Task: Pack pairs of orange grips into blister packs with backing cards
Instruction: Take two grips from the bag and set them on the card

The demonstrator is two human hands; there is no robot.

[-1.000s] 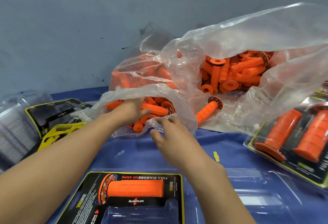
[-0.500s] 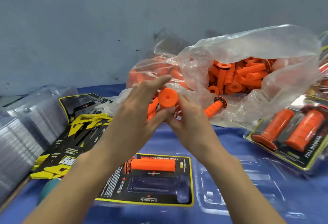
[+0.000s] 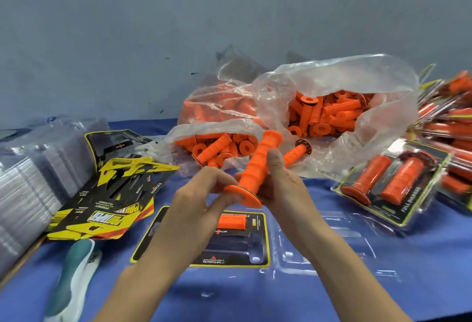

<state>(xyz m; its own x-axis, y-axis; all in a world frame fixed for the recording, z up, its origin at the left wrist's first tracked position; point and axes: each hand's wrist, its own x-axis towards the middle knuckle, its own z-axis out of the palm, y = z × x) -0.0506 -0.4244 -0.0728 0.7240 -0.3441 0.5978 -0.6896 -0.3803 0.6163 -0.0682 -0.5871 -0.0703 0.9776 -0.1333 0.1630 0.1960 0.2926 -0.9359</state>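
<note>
Above the card (image 3: 231, 258), left grip (image 3: 196, 201) and right grip (image 3: 283, 189) clasp one orange handle (image 3: 258, 166).

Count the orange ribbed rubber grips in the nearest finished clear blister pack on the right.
2, side by side: the left grip and the right grip. None looks hidden.

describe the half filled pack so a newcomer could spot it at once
On the blue table cover, look below the left hand and right hand, which hold an orange grip. The half-filled pack lies flat, a black card edged in yellow. It has one packed grip and one empty slot, while the finished pack to the right has two.
</note>
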